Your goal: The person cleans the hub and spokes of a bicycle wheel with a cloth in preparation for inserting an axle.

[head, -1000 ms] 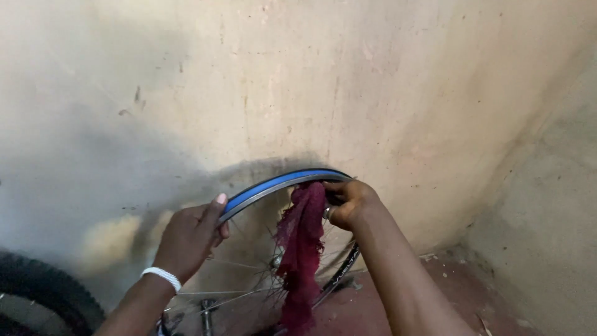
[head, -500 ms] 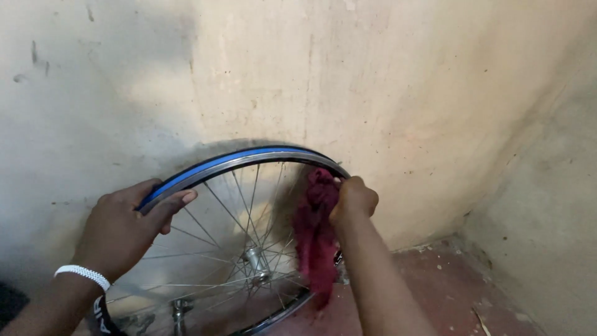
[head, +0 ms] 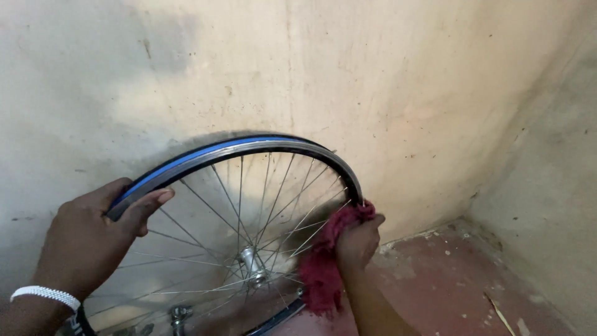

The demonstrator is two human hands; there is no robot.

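A bare bicycle wheel (head: 249, 148) with a metal rim, a blue rim strip and thin spokes stands upright against a stained wall. My left hand (head: 93, 233) grips the rim at its upper left, thumb over the top; a white beaded band circles the wrist. On the rim's right side my right hand (head: 357, 239) presses a dark red rag (head: 323, 267) against the metal, and the rag hangs down past the spokes. The silver hub (head: 252, 261) shows at the middle.
The plaster wall (head: 373, 81) meets a second wall in a corner at the right. A reddish floor (head: 448, 286) with bits of debris lies below. A small metal part (head: 180, 313) sits near the wheel's bottom.
The view has dropped and more of the wheel shows. My right hand with the rag has slid from the top of the rim down its right side. My left hand stays on the rim.
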